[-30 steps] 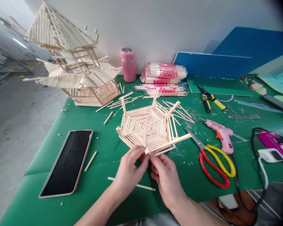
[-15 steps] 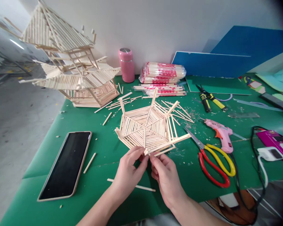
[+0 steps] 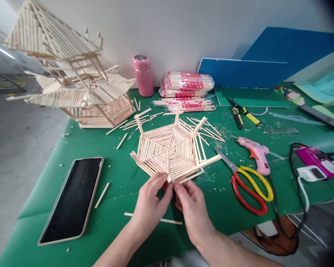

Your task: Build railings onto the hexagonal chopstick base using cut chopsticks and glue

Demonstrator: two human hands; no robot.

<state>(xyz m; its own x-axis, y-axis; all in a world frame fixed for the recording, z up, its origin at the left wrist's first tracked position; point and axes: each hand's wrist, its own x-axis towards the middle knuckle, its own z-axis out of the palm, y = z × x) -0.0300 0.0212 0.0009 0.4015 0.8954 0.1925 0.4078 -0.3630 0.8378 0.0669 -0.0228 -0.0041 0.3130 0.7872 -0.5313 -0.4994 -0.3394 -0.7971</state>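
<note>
View has swung right; fingers [image 3: 159, 178] partly hide the stick frame [image 3: 180, 150].

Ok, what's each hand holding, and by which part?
The left hand pinches the hexagonal stick panel at its near corner; the right hand seemingly grips its edge beside that corner.

My left hand [image 3: 153, 196] and right hand [image 3: 194, 207] pinch the near corner of a hexagonal wooden-stick frame [image 3: 156, 147]; scissors [image 3: 236, 170] and a pink glue gun [image 3: 257, 147] lie to my right, a smartphone [image 3: 72, 200] to my left.
</note>
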